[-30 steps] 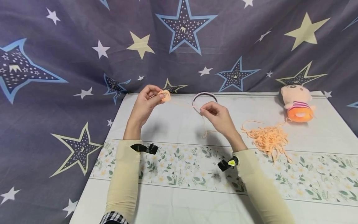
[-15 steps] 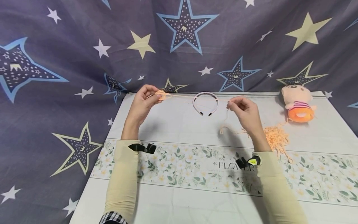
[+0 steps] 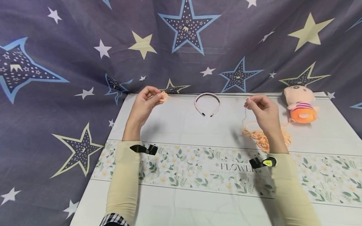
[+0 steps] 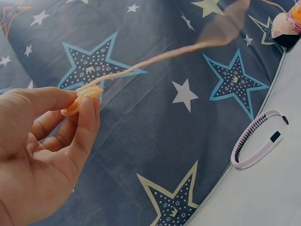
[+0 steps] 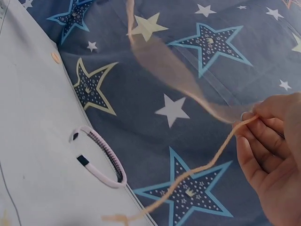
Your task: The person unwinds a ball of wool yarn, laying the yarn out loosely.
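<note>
My left hand (image 3: 145, 102) pinches a small coil of peach yarn (image 4: 83, 100) between thumb and fingertips, raised above the far left of the table. From the coil a single strand (image 4: 160, 57) runs to the right, blurred toward its far end in the left wrist view. My right hand (image 3: 264, 111), held up at the right, pinches the same yarn between thumb and forefinger. Below those fingers a tail of yarn (image 5: 207, 165) hangs down toward a loose yarn pile (image 3: 258, 138), which my right forearm partly covers.
A pale pink headband (image 3: 207, 95) with dark teeth lies at the table's back edge between the hands. A plush doll (image 3: 302, 106) with an orange bottom lies at the back right. Behind the white table (image 3: 181, 128) hangs a star-patterned curtain (image 3: 113, 28).
My right hand has moved from near the headband far to the right, drawing yarn out. The left hand has stayed nearly in place with its coil.
</note>
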`<state>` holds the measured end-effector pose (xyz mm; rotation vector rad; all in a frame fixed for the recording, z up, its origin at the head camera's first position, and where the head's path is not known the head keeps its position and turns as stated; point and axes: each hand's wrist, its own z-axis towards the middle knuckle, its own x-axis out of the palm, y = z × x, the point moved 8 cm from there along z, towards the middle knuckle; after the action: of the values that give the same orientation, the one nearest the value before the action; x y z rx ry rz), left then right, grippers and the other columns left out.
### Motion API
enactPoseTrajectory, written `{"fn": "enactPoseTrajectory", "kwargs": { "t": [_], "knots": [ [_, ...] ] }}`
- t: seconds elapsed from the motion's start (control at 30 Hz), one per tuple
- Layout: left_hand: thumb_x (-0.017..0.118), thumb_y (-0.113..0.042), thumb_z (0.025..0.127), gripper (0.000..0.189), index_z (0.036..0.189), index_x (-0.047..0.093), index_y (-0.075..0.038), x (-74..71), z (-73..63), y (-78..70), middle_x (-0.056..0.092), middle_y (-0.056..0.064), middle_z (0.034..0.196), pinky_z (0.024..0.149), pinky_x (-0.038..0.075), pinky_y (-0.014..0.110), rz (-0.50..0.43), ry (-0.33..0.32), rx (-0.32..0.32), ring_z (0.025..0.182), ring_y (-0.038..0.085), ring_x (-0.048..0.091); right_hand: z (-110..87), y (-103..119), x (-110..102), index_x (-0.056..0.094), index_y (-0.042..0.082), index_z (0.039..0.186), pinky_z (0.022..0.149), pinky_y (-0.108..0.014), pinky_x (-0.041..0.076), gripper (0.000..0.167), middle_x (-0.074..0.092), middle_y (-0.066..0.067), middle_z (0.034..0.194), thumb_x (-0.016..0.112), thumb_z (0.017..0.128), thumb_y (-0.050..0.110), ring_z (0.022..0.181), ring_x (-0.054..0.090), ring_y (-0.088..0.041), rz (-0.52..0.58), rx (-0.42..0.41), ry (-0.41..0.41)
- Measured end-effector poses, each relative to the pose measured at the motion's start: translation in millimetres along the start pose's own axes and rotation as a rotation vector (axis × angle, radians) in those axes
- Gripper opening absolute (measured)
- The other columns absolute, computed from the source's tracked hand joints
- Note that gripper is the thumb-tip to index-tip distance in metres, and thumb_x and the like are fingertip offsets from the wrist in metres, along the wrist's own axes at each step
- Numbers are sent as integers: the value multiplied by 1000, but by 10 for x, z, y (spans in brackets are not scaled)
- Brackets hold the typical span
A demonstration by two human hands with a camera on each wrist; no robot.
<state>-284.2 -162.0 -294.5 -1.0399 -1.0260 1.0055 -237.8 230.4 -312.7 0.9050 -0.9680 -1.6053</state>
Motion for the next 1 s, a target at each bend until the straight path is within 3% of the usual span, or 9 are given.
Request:
{"fn": "enactPoseTrajectory", "kwargs": {
  "t": [0.47,0.67,0.77,1.0],
  "knots": [
    [57,0,93,8,98,55,-6,-82,3,25,60,5,94,76,55,20,-20,-17,-13,83,12,64,-45,-177,-754,66,-3,95,73,-19,47,12,67,5,79,65,90,8,75,61,-9,-73,86,-213],
    [58,0,93,7,96,56,-6,-103,5,12,61,5,94,76,56,20,-8,-33,-5,84,13,64,-135,-250,-1062,68,2,97,59,-14,44,14,66,12,77,66,91,15,70,58,-5,-231,134,-271],
    [58,0,93,7,96,56,-6,-105,1,7,61,5,95,76,55,20,-7,-32,-7,84,13,65,-171,-286,-1204,69,4,98,54,-10,44,13,66,12,78,66,91,15,68,58,-4,-260,160,-302],
    [59,0,93,8,97,57,-7,-132,-8,18,60,3,93,76,55,20,-24,-20,-18,83,12,64,-235,-391,-1579,70,10,94,66,-8,45,6,64,15,79,65,91,11,73,58,-1,-238,235,-405]
  ]
}}
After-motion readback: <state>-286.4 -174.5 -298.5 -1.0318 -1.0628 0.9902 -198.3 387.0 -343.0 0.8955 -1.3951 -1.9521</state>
